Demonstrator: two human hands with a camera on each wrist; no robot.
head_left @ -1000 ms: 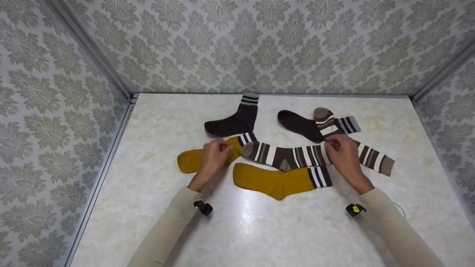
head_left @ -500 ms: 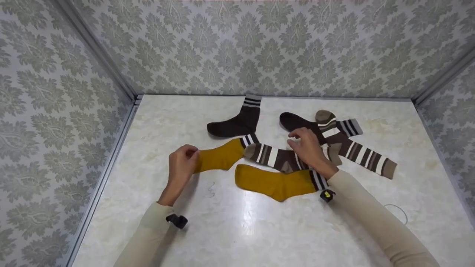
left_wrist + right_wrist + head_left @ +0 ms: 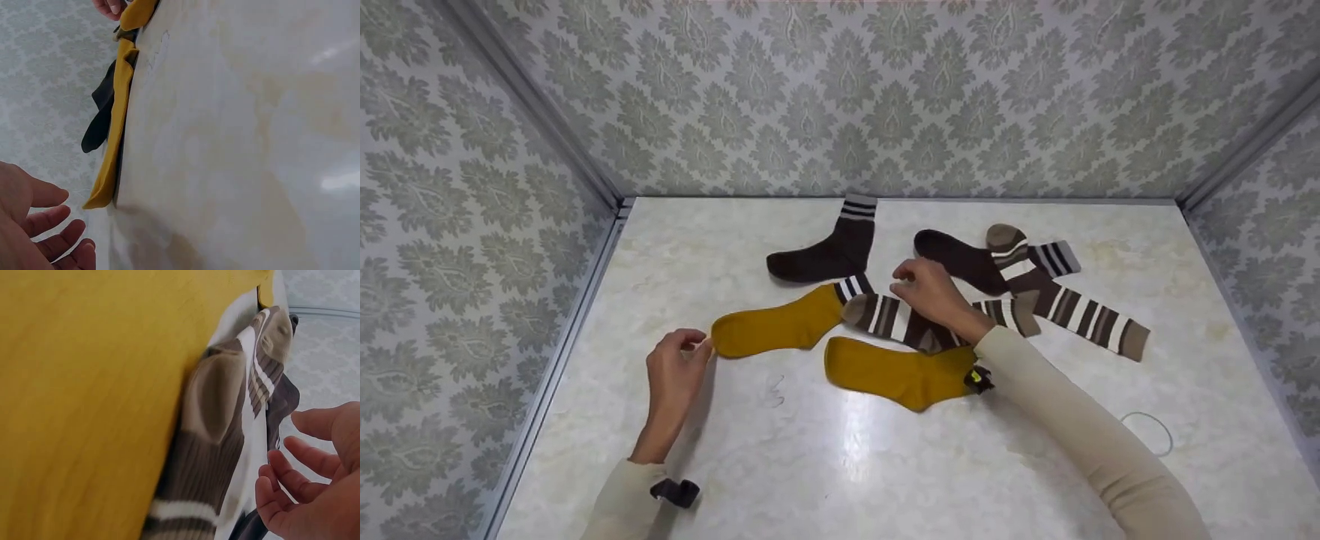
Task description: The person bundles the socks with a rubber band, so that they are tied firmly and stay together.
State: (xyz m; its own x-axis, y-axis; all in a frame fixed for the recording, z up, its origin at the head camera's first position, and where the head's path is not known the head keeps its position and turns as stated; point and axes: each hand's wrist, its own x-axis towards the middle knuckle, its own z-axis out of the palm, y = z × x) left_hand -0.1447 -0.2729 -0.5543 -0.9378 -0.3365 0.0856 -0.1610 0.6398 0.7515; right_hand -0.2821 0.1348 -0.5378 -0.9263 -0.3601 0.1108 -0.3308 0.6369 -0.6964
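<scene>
Two mustard socks with striped cuffs lie on the table: an upper one (image 3: 772, 328) and a lower one (image 3: 877, 367). My left hand (image 3: 675, 375) is beside the upper sock's toe; the left wrist view shows a small gap between its loosely bent fingers (image 3: 53, 222) and the toe. Over a brown-and-white striped sock (image 3: 889, 319) hovers my right hand (image 3: 941, 300), its forearm crossing the lower mustard sock's cuff and hiding it. In the right wrist view, its relaxed fingers (image 3: 292, 478) hold nothing. The striped sock's middle is hidden under that hand.
A dark sock with a grey cuff (image 3: 829, 255) lies at the back. Another dark sock (image 3: 952, 259) lies beneath a second striped sock (image 3: 1080, 311) at right. A thin pale ring (image 3: 1168, 435) rests near the right sleeve. Patterned walls (image 3: 847, 97) bound the table.
My left hand has moved left and nearer along the upper mustard sock to beyond its toe. My right hand has left the striped sock's cuff and moved left. The socks look much the same.
</scene>
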